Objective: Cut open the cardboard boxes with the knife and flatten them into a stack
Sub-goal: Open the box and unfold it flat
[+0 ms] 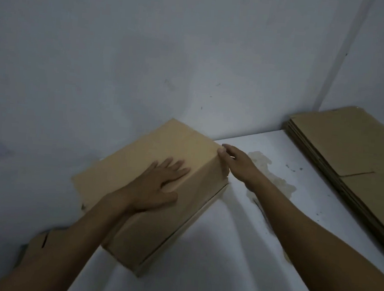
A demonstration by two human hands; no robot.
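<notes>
Now | box [139, 154] lies on the table [247, 243] against the wall, long axis running near-left to far-right | our left hand [159, 184] rests flat on its top, fingers straight and spread | our right hand [236, 163] grips its far-right corner | flattened stack [348, 154] sits well apart to our right, nearer the right hand | we see no knife

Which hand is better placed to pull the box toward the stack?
Likely the right hand: it grips the box at the corner nearest the stack; the left hand just lies flat on top.
</notes>
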